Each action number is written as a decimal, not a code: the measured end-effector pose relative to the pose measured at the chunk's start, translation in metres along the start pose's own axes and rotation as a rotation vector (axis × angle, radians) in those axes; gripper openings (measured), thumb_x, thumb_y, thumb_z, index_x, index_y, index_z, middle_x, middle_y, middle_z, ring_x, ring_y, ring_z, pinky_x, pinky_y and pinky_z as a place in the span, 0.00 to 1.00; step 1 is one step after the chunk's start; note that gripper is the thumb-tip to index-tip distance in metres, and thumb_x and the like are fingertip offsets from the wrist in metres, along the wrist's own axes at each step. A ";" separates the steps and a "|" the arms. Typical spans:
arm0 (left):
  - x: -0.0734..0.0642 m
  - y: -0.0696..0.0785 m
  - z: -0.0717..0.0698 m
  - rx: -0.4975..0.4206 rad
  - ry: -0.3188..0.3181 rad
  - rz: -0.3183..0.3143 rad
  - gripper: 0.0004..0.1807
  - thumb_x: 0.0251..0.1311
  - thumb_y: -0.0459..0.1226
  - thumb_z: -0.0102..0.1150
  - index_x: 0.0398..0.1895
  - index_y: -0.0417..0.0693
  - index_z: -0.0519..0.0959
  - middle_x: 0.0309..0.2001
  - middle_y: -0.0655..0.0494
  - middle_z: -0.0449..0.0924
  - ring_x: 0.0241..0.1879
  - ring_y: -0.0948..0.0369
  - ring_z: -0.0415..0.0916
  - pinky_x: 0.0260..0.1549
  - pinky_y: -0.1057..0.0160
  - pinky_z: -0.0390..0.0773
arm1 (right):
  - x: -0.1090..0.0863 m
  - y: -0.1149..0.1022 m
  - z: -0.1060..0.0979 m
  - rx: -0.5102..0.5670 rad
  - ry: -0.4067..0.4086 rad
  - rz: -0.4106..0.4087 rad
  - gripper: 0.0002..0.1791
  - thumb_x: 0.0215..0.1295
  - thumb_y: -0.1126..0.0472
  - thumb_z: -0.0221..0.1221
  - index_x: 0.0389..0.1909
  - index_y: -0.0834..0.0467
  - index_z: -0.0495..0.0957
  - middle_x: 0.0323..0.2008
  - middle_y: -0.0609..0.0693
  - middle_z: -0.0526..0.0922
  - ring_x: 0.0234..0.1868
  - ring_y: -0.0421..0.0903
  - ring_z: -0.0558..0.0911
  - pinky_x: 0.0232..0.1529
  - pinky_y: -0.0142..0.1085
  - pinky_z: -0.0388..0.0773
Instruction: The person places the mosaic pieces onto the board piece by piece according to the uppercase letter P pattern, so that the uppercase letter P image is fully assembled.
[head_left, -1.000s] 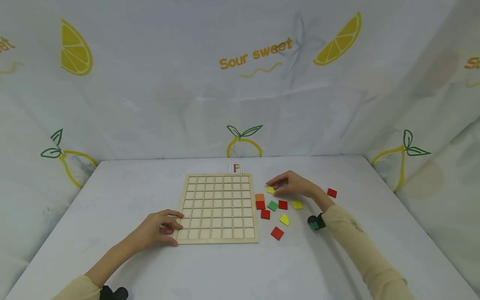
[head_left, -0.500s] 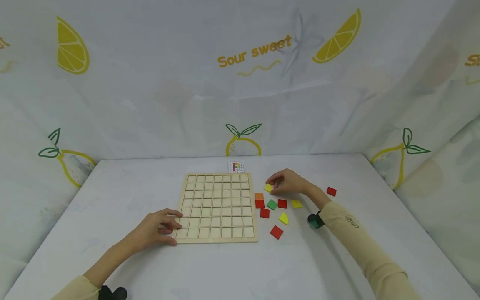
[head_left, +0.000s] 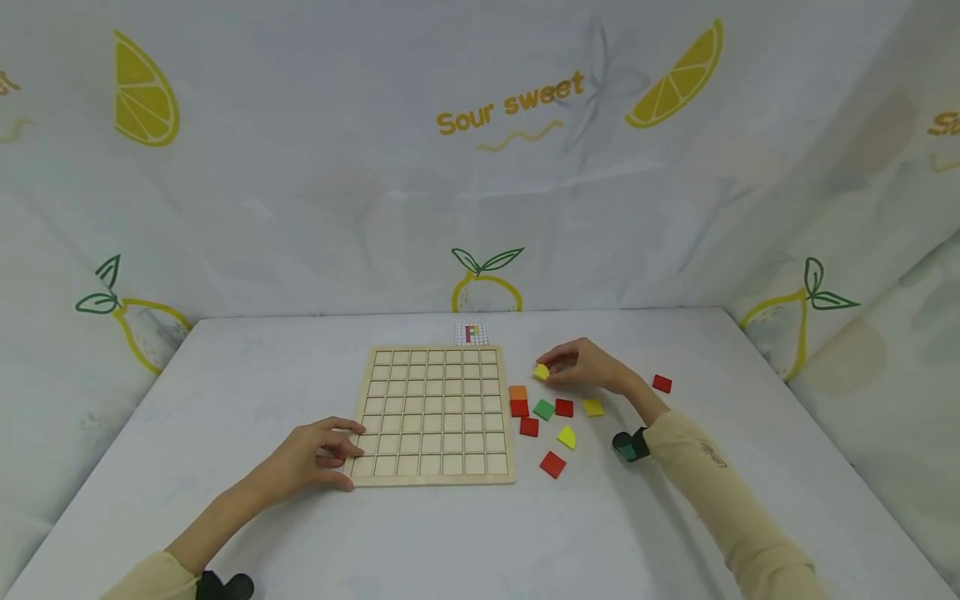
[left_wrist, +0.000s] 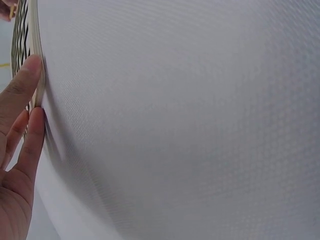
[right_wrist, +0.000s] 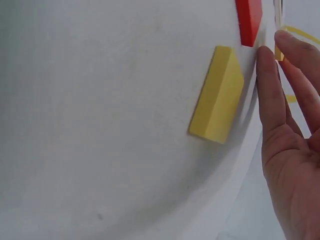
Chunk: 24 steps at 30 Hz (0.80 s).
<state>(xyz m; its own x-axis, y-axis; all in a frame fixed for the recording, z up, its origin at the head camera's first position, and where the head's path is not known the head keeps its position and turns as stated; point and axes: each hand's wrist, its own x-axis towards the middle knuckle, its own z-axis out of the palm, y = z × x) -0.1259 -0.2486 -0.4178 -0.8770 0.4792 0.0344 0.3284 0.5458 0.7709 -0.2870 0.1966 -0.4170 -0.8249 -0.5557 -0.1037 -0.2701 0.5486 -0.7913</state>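
My right hand (head_left: 581, 367) pinches a small yellow tile (head_left: 542, 372) between thumb and fingers, to the right of the board's upper corner. The right wrist view shows the thumb and fingertips together around that tile, mostly hidden, with another yellow tile (right_wrist: 217, 97) on the table beside them. A square wooden grid board (head_left: 431, 483) lies flat, its cells bare. Against its lower left edge rests my left hand (head_left: 311, 454), fingers fairly straight. In the left wrist view, a finger lies over the board's rim (left_wrist: 36, 30) and the thumb touches its side.
Right of the board lie loose tiles: an orange one (head_left: 518, 392), a green one (head_left: 544, 409), a yellow quarter-round (head_left: 567, 437) and several red ones, including one (head_left: 552, 465) nearest me and one (head_left: 662, 383) far right. A small pattern card (head_left: 472, 334) lies behind the board.
The right fingers have closed on the yellow tile; it now shows turned and lifted slightly at the fingertips. The left hand keeps its place on the board.
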 end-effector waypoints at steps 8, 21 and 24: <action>0.000 -0.002 0.000 0.007 -0.001 0.007 0.14 0.40 0.33 0.76 0.32 0.43 0.82 0.55 0.41 0.75 0.45 0.61 0.79 0.41 0.71 0.82 | -0.009 -0.002 -0.004 0.096 0.032 0.109 0.21 0.61 0.63 0.64 0.55 0.66 0.77 0.49 0.59 0.81 0.44 0.49 0.77 0.48 0.32 0.78; 0.000 -0.003 0.000 -0.007 0.001 0.015 0.13 0.40 0.33 0.76 0.32 0.44 0.82 0.55 0.41 0.74 0.45 0.62 0.79 0.41 0.70 0.82 | -0.010 0.001 0.000 0.237 0.010 0.176 0.24 0.63 0.60 0.63 0.59 0.63 0.75 0.58 0.60 0.76 0.53 0.50 0.74 0.53 0.34 0.79; 0.000 -0.003 0.000 -0.007 0.002 0.015 0.13 0.40 0.33 0.76 0.31 0.44 0.82 0.55 0.40 0.74 0.45 0.62 0.79 0.41 0.70 0.82 | -0.007 -0.003 0.002 0.231 0.000 0.164 0.24 0.63 0.59 0.64 0.58 0.63 0.75 0.58 0.60 0.76 0.54 0.50 0.74 0.52 0.34 0.79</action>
<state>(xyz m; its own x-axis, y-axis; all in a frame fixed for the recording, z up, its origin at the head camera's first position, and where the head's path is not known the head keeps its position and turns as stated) -0.1265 -0.2501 -0.4199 -0.8728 0.4858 0.0478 0.3394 0.5336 0.7746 -0.2793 0.1978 -0.4146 -0.8482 -0.4712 -0.2419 -0.0127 0.4747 -0.8801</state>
